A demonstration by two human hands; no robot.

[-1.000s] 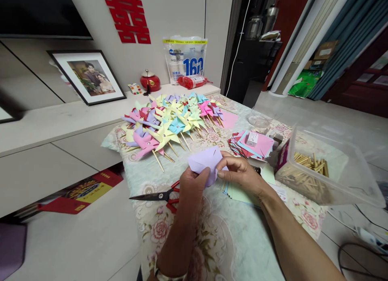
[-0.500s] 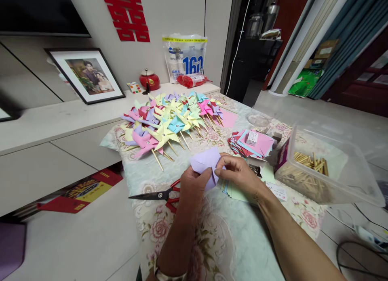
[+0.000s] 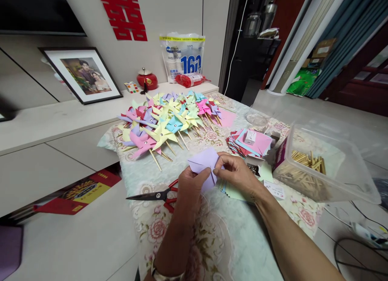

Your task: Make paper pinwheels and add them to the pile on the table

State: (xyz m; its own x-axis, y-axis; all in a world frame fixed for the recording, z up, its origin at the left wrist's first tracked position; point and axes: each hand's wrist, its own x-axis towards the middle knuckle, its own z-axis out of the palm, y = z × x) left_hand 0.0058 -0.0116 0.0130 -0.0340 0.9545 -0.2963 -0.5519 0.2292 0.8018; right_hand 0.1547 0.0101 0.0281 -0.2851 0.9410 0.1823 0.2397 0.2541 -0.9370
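Note:
A square of lavender paper (image 3: 203, 160), cut in from its corners, is held above the table between both hands. My left hand (image 3: 192, 184) grips its lower left part, with the thumb lying near the paper's centre. At the right side, my right hand (image 3: 235, 172) pinches the paper between thumb and fingers close to the middle. Scissors (image 3: 157, 195) with red handles lie on the cloth just left of my left wrist. Many finished paper pinwheels (image 3: 162, 133) on sticks are heaped beyond the hands.
To the right stands a clear plastic box (image 3: 339, 168) of short wooden sticks (image 3: 307, 164). Stacked colored paper (image 3: 257, 143) with a small box on top lies nearer. Pale green sheets (image 3: 235, 191) sit under my right forearm. A framed photo (image 3: 85, 75) leans on the cabinet behind.
The view has shifted slightly, so everything sits a little further left. The lavender paper's upper edge has tilted a bit; both hands keep hold of it.

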